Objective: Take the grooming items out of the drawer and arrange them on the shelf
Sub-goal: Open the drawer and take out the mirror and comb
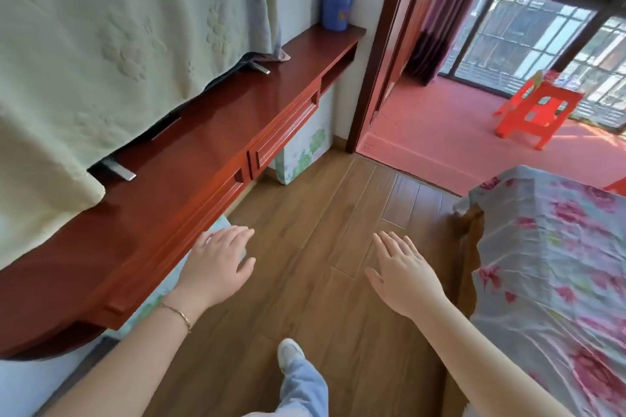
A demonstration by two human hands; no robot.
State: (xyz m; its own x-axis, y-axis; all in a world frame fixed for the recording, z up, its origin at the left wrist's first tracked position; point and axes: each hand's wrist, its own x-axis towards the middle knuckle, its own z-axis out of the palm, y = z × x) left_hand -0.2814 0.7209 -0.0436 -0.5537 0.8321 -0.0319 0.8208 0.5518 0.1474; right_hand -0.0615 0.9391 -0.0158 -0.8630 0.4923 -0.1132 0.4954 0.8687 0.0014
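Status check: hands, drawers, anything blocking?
Left hand and right hand open, empty, over floor. Both drawers shut. No grooming items visible. Path clear.

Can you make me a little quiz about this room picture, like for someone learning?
1. True or false: the left hand is holding something.
2. What stands at the far end of the long red-brown wooden shelf? A) red plastic stool B) blue plastic jug C) shoe
3. Are the shelf's two drawers open or closed?

Key:
1. False; both it and the right hand are open and empty.
2. B, the blue plastic jug.
3. Closed.
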